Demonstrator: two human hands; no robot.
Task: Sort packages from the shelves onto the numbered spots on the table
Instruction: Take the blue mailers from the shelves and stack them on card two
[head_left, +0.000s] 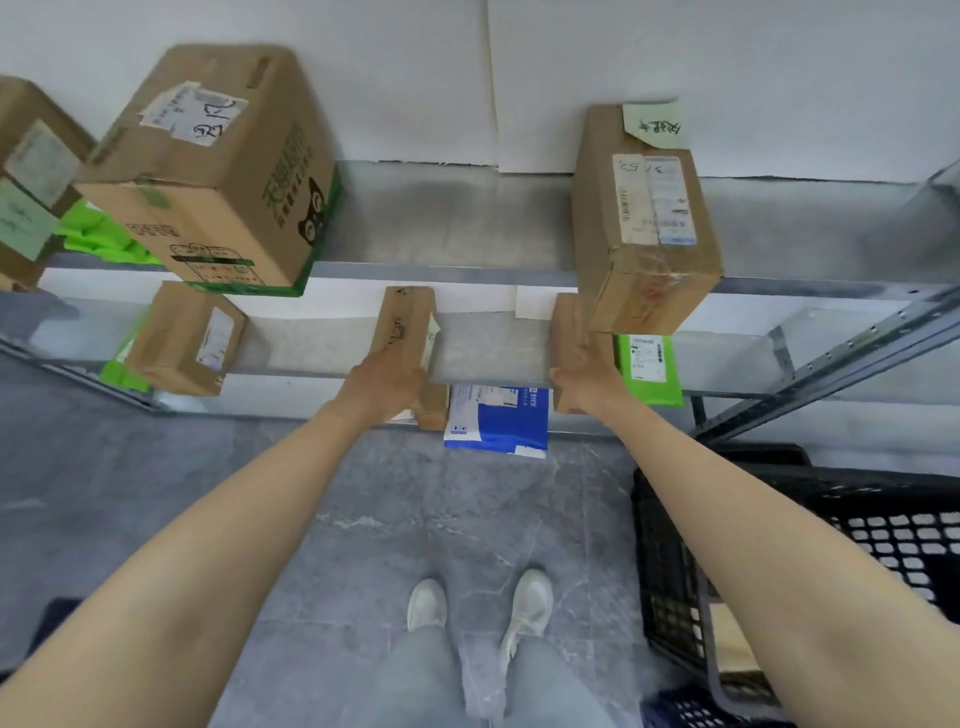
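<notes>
On the middle shelf (488, 353) stand two narrow brown boxes. My left hand (387, 382) grips the near end of the left narrow box (408, 325), which has handwriting along its top. The near end of the right narrow box (569, 338) is held by my right hand (582, 384). Both boxes rest on the shelf. A green mailer (649, 369) lies just right of the right box. Below the shelf edge a blue and white mailer (496, 418) shows on the lower level.
The top shelf (457, 228) carries a large printed carton (218, 171) at left and a labelled brown box (644, 218) at right. A small box (184, 338) sits at the middle shelf's left. A black plastic crate (779, 545) stands at my right, by my feet.
</notes>
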